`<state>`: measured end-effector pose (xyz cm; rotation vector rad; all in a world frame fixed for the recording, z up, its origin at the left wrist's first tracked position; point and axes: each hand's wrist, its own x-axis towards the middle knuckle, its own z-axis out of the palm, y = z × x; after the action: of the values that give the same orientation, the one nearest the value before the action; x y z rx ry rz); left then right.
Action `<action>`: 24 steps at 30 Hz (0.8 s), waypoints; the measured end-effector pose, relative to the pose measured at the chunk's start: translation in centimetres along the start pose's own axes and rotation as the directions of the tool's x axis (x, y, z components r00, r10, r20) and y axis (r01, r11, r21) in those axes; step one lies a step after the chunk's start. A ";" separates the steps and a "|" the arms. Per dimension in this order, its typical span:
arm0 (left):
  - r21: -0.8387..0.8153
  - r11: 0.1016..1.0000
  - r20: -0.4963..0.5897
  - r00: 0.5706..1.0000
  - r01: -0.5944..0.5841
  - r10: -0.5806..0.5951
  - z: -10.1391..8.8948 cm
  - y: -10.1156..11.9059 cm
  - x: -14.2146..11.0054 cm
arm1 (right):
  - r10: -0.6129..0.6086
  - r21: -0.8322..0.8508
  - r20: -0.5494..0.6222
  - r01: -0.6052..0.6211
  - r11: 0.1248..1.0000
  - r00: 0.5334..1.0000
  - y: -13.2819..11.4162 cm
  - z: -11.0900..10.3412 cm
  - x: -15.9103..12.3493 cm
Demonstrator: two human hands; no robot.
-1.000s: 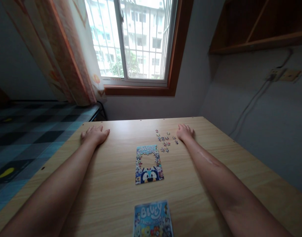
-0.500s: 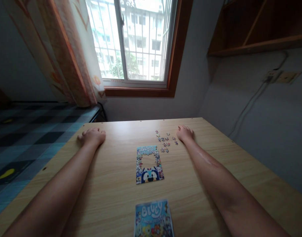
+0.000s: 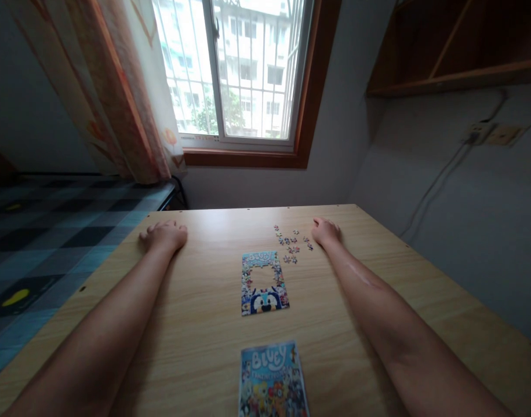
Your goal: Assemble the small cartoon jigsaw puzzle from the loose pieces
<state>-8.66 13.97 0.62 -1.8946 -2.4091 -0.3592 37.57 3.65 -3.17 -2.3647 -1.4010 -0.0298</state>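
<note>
A partly assembled jigsaw puzzle (image 3: 265,301) lies flat on the wooden table, with a gap in its middle where bare tabletop shows. Several loose puzzle pieces (image 3: 293,249) are scattered beyond it and to its right. My right hand (image 3: 328,231) rests on the table just right of those pieces, holding nothing that I can see, its fingers loosely bent and slightly apart. Over at the far left of the table lies my left hand (image 3: 164,235), palm down with fingers apart, touching only the tabletop. Nearest me is a blue Bluey picture box or packet (image 3: 272,376), cut off by the lower frame edge.
The wooden table (image 3: 204,324) reaches toward a window (image 3: 252,75) with bars outside. A bed with a checked cover (image 3: 61,214) stands on the left beside a curtain (image 3: 117,87). On the right wall are a shelf (image 3: 461,81) and a socket with a cable (image 3: 478,133).
The view has tilted down slightly, so more of the picture box shows. Both hands, the puzzle and the loose pieces stay in place on the table.
</note>
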 end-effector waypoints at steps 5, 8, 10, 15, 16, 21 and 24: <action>0.009 1.000 -0.013 1.000 -0.014 0.014 0.3 0.3 -0.1 | -0.015 -0.016 0.010 0.015 1.000 1.000 0.4 -0.3 -0.1; 0.014 1.000 -0.002 1.000 -0.021 0.021 0.6 0.4 0.0 | -0.018 -0.034 0.025 0.019 0.999 1.000 0.6 -0.2 -0.1; 0.010 0.999 -0.005 1.000 -0.030 0.030 0.7 0.5 0.0 | -0.021 -0.039 0.034 0.022 0.999 0.999 0.6 -0.2 -0.1; 0.000 0.999 -0.003 0.999 -0.035 0.035 0.7 0.5 0.1 | -0.020 -0.048 0.071 0.024 0.999 0.997 0.8 -0.2 -0.3; -0.005 0.999 0.002 0.999 -0.034 0.034 0.7 0.5 0.1 | -0.020 -0.052 0.075 0.024 0.998 0.997 0.8 -0.2 -0.3; -0.017 0.999 0.018 0.999 -0.033 0.033 0.6 0.7 -0.1 | -0.018 -0.059 0.081 0.023 0.998 0.997 0.8 -0.3 -0.3; 0.007 0.999 0.013 0.999 -0.034 0.033 0.7 0.7 -0.1 | -0.019 -0.056 0.094 0.024 0.998 0.995 0.9 -0.2 -0.2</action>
<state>-7.89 14.16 0.00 -1.9378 -2.3802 -0.3364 38.29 3.00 -3.29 -2.4258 -1.4873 0.0358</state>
